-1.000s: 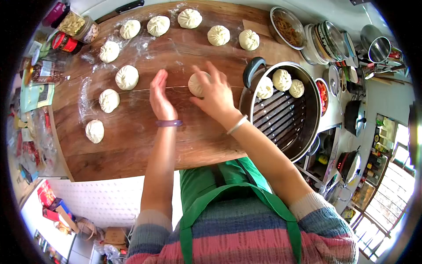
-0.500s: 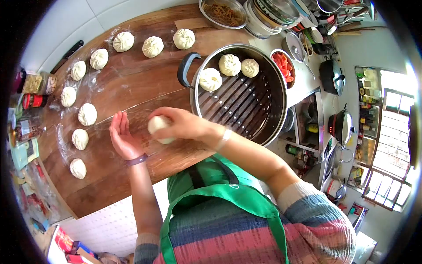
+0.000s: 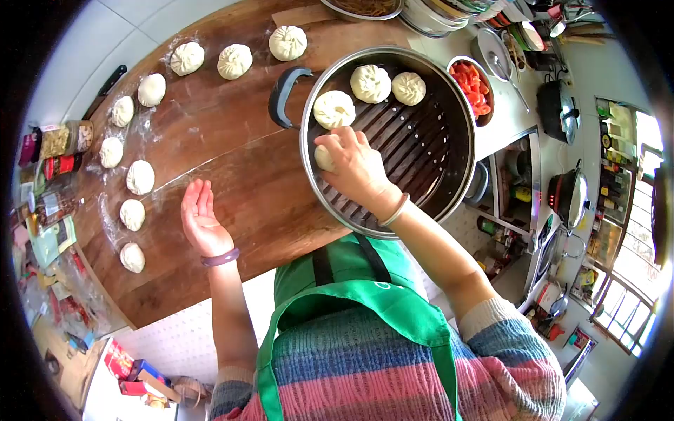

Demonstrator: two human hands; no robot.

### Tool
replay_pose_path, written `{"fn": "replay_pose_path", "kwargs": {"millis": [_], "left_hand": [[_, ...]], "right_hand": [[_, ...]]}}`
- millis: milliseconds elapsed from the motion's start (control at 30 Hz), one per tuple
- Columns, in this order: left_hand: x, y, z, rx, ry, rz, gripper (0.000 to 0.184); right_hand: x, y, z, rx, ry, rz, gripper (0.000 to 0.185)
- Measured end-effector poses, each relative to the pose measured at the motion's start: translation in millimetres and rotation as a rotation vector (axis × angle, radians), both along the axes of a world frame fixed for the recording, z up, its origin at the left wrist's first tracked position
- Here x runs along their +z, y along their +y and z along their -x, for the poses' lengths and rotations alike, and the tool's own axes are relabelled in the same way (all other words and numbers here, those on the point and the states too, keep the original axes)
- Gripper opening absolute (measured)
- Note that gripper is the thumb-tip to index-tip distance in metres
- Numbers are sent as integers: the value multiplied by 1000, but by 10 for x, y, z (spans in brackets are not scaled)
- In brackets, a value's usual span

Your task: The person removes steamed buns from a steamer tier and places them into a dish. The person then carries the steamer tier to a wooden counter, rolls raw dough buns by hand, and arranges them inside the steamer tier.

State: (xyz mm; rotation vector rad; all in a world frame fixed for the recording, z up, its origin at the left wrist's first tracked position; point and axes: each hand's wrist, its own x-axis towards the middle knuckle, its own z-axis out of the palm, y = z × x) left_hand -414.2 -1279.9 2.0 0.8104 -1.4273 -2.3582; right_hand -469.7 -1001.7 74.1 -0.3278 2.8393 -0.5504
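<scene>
Head view: bun (image 3: 324, 158) held beneath right fingers (image 3: 344, 135) (within pot's (image 3: 458, 133) rim).

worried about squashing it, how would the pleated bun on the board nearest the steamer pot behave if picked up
The pleated bun looks like raw dough, pale and matte, so it would probably dent easily. Its gathered folds might distort if pinched. Its rounded outline suggests it could roll a little if tipped onto its side.
</scene>
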Motion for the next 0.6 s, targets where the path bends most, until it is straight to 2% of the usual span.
{"fn": "replay_pose_path", "kwargs": {"millis": [167,467,600], "left_hand": [[2,-12,-56,31,-27,6,43],[-78,-63,-98,32,-28,11,44],[-53,-57,-106,25,-40,27,44]], "right_hand": [[-43,-55,-3,40,2,-51,56],[-103,-72,7,100,-14,-122,65],[-54,-30,-27,89,3,-29,69]]}}
